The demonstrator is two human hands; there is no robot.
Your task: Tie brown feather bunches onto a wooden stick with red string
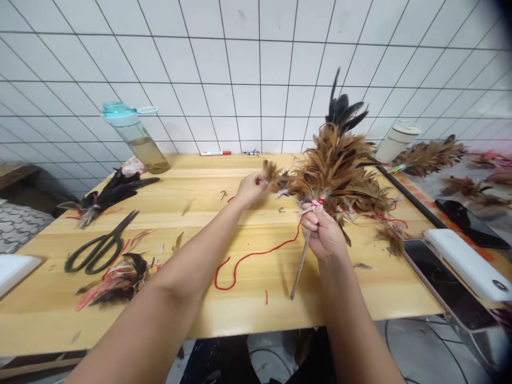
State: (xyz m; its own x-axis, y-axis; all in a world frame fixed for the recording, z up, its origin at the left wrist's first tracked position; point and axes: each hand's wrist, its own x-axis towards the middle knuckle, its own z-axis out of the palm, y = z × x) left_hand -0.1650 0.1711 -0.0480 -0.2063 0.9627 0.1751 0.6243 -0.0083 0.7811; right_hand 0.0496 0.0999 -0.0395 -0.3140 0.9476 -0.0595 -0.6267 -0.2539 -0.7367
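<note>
Over the table's [120, 330] near edge, loose red string [240, 266] trails up to my right hand [324, 234], fisted round the stick [298, 272] just under the feather duster [336, 170]. My left hand [250, 189] pinches a brown tuft [272, 173] against its side. The head looks full (I'd judge it well along), yet the stick below is bare, with spare feathers [108, 194] lying beyond

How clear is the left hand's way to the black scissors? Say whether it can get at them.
Probably yes. The scissors lie uncovered on the table, with open wood between them and the left hand. That hand pinches a feather tuft, which it would have to drop first.
</note>
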